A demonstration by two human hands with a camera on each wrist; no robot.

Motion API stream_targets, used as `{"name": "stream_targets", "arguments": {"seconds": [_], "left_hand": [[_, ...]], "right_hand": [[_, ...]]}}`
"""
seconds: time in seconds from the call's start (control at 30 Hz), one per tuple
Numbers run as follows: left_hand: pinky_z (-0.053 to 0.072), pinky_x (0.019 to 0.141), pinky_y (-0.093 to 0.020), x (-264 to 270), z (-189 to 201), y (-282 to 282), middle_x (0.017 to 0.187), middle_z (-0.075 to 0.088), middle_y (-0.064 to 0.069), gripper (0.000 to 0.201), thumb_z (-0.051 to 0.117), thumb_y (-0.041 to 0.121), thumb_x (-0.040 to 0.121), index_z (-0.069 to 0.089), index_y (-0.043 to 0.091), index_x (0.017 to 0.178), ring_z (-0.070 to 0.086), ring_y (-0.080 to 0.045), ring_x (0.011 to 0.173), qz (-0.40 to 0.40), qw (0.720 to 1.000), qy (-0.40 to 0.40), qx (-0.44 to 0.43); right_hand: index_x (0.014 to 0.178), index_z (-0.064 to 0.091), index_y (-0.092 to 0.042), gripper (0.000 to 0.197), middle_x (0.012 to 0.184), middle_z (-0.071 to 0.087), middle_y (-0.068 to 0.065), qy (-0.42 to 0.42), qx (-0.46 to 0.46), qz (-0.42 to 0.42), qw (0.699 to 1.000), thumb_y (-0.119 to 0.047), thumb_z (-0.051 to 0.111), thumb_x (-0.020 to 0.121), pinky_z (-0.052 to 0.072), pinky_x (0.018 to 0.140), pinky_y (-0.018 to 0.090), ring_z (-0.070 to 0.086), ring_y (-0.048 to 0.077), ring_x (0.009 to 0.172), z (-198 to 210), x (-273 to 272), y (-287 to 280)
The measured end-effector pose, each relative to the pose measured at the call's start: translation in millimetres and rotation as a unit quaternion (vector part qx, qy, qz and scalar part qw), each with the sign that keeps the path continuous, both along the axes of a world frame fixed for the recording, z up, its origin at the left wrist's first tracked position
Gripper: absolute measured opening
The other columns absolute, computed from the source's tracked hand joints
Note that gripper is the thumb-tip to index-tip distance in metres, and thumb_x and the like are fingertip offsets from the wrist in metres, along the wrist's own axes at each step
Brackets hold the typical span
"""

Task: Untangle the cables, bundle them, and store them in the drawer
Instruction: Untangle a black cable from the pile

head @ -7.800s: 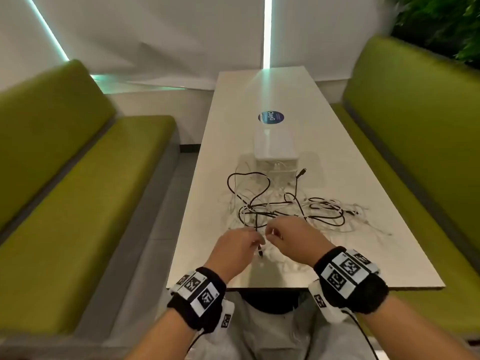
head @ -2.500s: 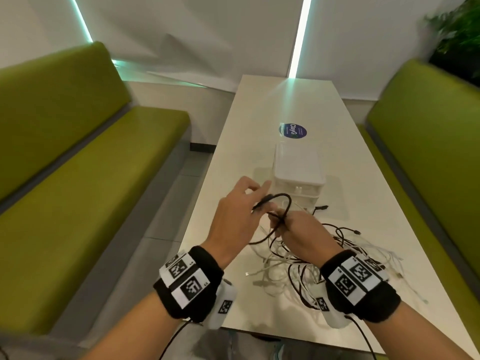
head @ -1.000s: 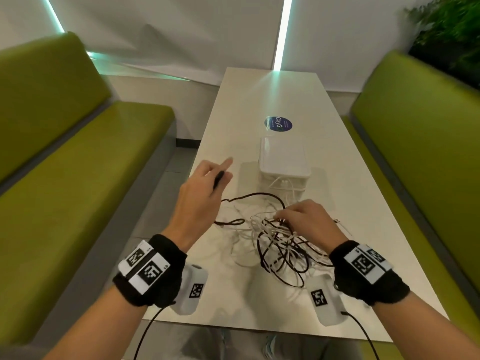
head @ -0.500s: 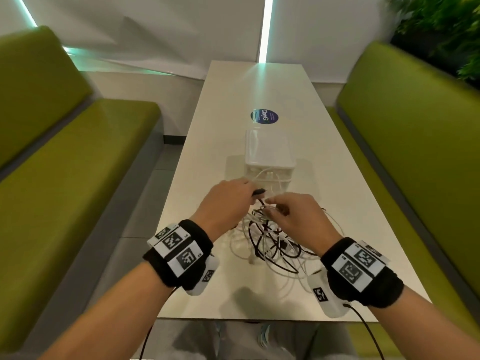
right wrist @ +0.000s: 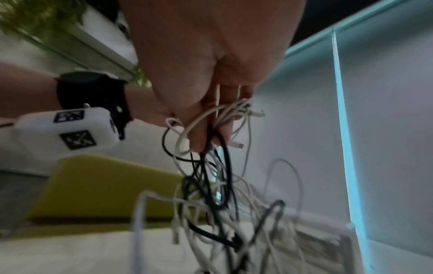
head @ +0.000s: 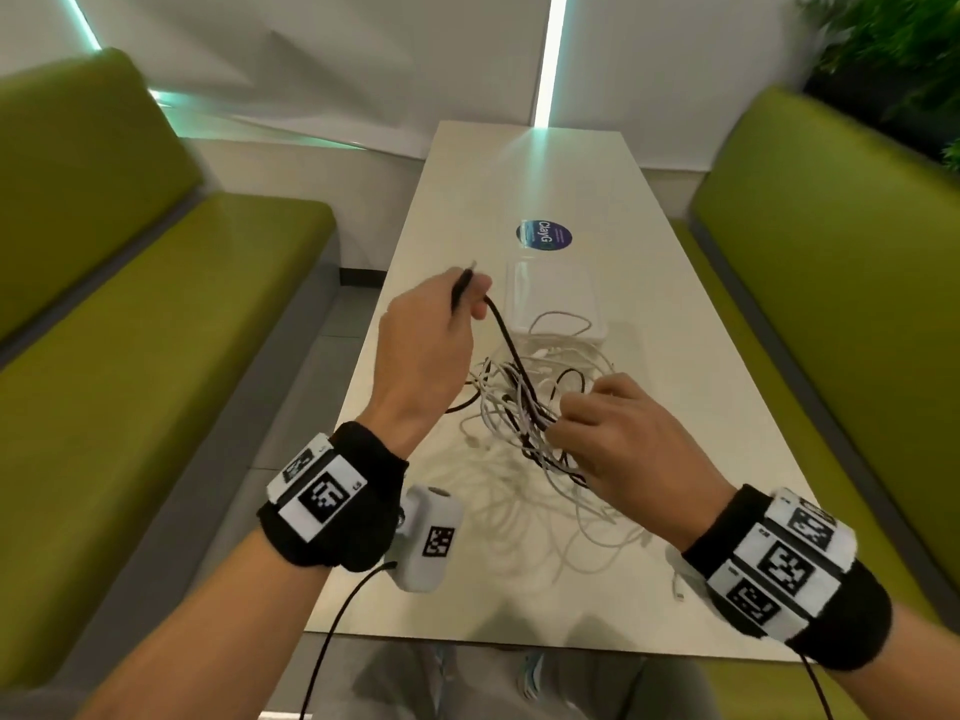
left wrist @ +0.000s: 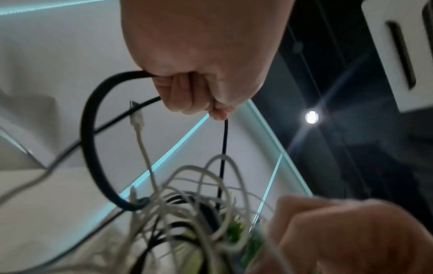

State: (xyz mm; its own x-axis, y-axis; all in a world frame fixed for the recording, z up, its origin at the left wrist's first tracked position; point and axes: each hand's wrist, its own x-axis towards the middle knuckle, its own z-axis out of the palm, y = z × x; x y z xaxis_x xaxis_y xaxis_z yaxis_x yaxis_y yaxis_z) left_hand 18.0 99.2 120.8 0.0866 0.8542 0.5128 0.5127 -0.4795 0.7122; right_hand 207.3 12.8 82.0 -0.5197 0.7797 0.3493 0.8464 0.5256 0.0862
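A tangle of white and black cables (head: pixel 524 407) hangs above the long pale table (head: pixel 675 407). My left hand (head: pixel 441 324) is raised and pinches the end of a black cable (head: pixel 501 330), which runs down taut into the knot; its curled fingers (left wrist: pixel 187 92) show in the left wrist view. My right hand (head: pixel 597 433) grips the bunched cables (right wrist: pixel 218 133) lifted off the table, with loose white loops (head: pixel 545 517) trailing below. The small white drawer box (head: pixel 550 293) stands just beyond the tangle, its front hidden.
Green benches (head: pixel 130 356) (head: pixel 831 304) flank the table on both sides. A round blue sticker (head: pixel 543 235) lies past the drawer box. A white plug end (head: pixel 678 589) rests near the table's front right edge. A plant (head: pixel 893 49) stands at the far right.
My left hand has lifted up and to the left, drawing the black cable end out of the knot. My right hand keeps gripping the bundle and has raised it slightly.
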Motion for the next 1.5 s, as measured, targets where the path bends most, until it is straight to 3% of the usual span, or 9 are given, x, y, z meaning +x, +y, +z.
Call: {"name": "stream_targets", "arguments": {"seconds": [0.13, 0.27, 0.37, 0.57, 0.7, 0.8, 0.93, 1.07, 1.5], "left_hand": [[0.032, 0.049, -0.011, -7.9, 8.1, 8.2, 0.059, 0.045, 0.017, 0.030, 0.042, 0.028, 0.103, 0.054, 0.018, 0.078, 0.046, 0.008, 0.050, 0.029, 0.998, -0.042, 0.030], [0.032, 0.054, -0.021, -10.5, -33.5, 16.3, 0.068, 0.054, 0.010, 0.033, 0.040, 0.035, 0.103, 0.054, 0.023, 0.076, 0.055, -0.006, 0.064, 0.008, 0.983, 0.165, -0.083], [0.041, 0.064, -0.034, -21.6, -61.5, 23.9, 0.087, 0.063, 0.001, 0.033, 0.037, 0.036, 0.103, 0.058, 0.024, 0.079, 0.060, -0.022, 0.077, 0.008, 0.953, 0.270, -0.135], [0.040, 0.067, -0.037, -39.1, -72.4, 25.0, 0.111, 0.056, -0.003, 0.025, 0.040, 0.026, 0.104, 0.059, 0.016, 0.117, 0.061, -0.030, 0.086, 0.059, 0.935, 0.334, -0.101], [0.047, 0.069, -0.041, -30.9, -66.6, 14.5, 0.103, 0.061, 0.001, 0.018, 0.042, 0.019, 0.101, 0.061, 0.021, 0.103, 0.060, -0.025, 0.082, 0.018, 0.956, 0.281, -0.078], [0.044, 0.064, -0.035, -25.6, -62.7, 7.5, 0.090, 0.060, 0.007, 0.021, 0.042, 0.014, 0.100, 0.054, 0.025, 0.087, 0.054, -0.014, 0.072, -0.018, 0.981, 0.183, -0.063], [0.050, 0.071, -0.042, -28.6, -70.0, 9.6, 0.105, 0.058, 0.002, 0.018, 0.042, 0.019, 0.102, 0.059, 0.020, 0.106, 0.060, -0.024, 0.080, 0.004, 0.979, 0.194, -0.061], [0.053, 0.060, -0.043, -29.1, -61.2, -2.5, 0.129, 0.049, -0.002, 0.034, 0.040, 0.024, 0.100, 0.051, 0.016, 0.131, 0.065, -0.027, 0.079, 0.016, 0.976, 0.212, 0.035], [0.029, 0.051, -0.019, 11.5, -69.0, -13.1, 0.055, 0.047, 0.011, 0.028, 0.047, 0.043, 0.099, 0.047, 0.029, 0.074, 0.049, -0.008, 0.054, -0.108, 0.971, 0.189, -0.102]], "right_hand": [[0.058, 0.053, -0.020, 0.028, 0.062, 0.048, -0.004, -0.041, -0.081, -0.033, 0.995, 0.007, 0.060, 0.061, 0.047, 0.064, 0.033, 0.042, 0.020, 0.049, -0.9, -5.1, -0.5], [0.065, 0.064, -0.017, 0.013, 0.070, 0.057, -0.002, -0.086, -0.205, -0.081, 0.972, -0.010, 0.073, 0.072, 0.050, 0.065, 0.035, 0.054, 0.020, 0.061, -30.8, -13.2, 6.4], [0.077, 0.062, -0.015, 0.032, 0.085, 0.054, -0.001, -0.003, -0.288, -0.093, 0.953, -0.039, 0.051, 0.095, 0.041, 0.071, 0.030, 0.052, 0.018, 0.079, -50.6, -14.2, 1.7], [0.079, 0.062, -0.008, 0.049, 0.090, 0.056, 0.000, 0.103, -0.280, -0.090, 0.950, -0.034, 0.028, 0.103, 0.044, 0.077, 0.033, 0.057, 0.020, 0.078, -60.9, -31.8, -1.1], [0.074, 0.053, -0.014, 0.038, 0.067, 0.054, -0.003, 0.252, -0.254, -0.192, 0.914, -0.032, 0.036, 0.102, 0.040, 0.061, 0.031, 0.050, 0.014, 0.059, -64.9, -36.6, 6.4], [0.105, 0.064, -0.018, 0.020, 0.089, 0.070, 0.001, 0.273, -0.283, -0.252, 0.884, -0.030, 0.049, 0.098, 0.048, 0.067, 0.027, 0.064, 0.015, 0.073, -64.3, -35.3, 15.9], [0.096, 0.071, -0.016, 0.017, 0.094, 0.071, 0.001, 0.269, -0.295, -0.238, 0.886, -0.019, 0.054, 0.093, 0.048, 0.077, 0.029, 0.064, 0.020, 0.088, -63.7, -37.8, 24.3], [0.091, 0.049, -0.012, 0.014, 0.074, 0.055, 0.001, 0.270, -0.248, -0.237, 0.899, -0.018, 0.040, 0.099, 0.035, 0.059, 0.033, 0.052, 0.021, 0.066, -62.7, -41.6, 24.3], [0.101, 0.056, -0.015, 0.017, 0.088, 0.066, 0.000, 0.245, -0.156, -0.190, 0.938, -0.024, 0.042, 0.099, 0.046, 0.064, 0.039, 0.059, 0.024, 0.077, -41.1, -36.8, 24.5]]}}
